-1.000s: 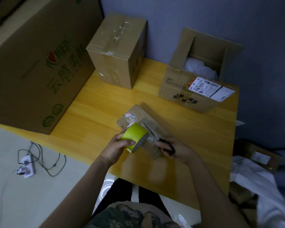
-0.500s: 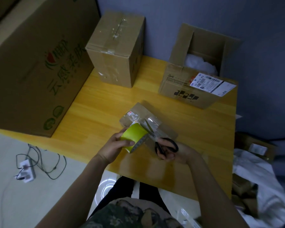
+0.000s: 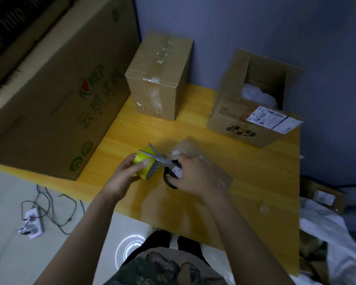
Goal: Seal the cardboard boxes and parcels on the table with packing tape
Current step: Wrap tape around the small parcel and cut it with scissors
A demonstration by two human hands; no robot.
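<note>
While gripping the yellow-green tape roll (image 3: 139,159) in the left hand (image 3: 124,175), fingers curled round it, swung the scissors (image 3: 158,159) round in the right hand (image 3: 193,175) within the last half second: from blades aimed away at the small parcel (image 3: 185,147) to blades spread wide across the top of the tape roll, tips to the left. Kept the right hand's fingers curled through the black loops. Pulled the tape roll leftward too, off the small parcel and just beside it, with the small parcel lying on the table (image 3: 255,171) partly under the right hand. Could not make out the strip itself. Judged a cut to be imminent, freeing the tape roll and closing off this band. Judged the open box (image 3: 245,120) at the table's far right still to need sealing, flaps up, white stuffing showing.
</note>
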